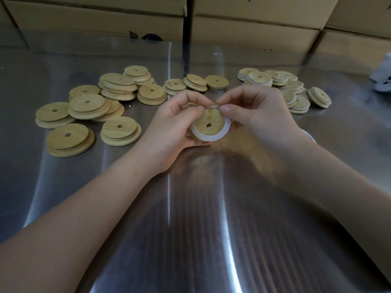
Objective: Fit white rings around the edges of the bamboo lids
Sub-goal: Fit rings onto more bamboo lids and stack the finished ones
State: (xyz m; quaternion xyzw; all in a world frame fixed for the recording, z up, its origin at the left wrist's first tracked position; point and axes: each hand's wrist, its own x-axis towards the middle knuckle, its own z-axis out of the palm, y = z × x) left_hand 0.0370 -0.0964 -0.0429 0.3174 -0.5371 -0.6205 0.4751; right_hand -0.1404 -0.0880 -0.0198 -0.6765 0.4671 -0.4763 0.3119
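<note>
Both hands work one bamboo lid point(211, 120) above the middle of the steel surface point(211, 218).

Left hand point(175, 121) cradles the lid, fingers curled round its rim. Right hand point(258, 115) pinches the white ring point(208, 136) at the lid's far edge, meeting the left thumb there. The ring loops the near rim. Bare lids point(88, 106) lie heaped toward the far-left corner, ringed lids point(275, 81) toward the far-right. Surface shiny, streaked with glare. Cardboard boxes point(254, 28) are stacked along the far edge. A white object point(383, 75) sits at the right edge, too blurred to identify.
</note>
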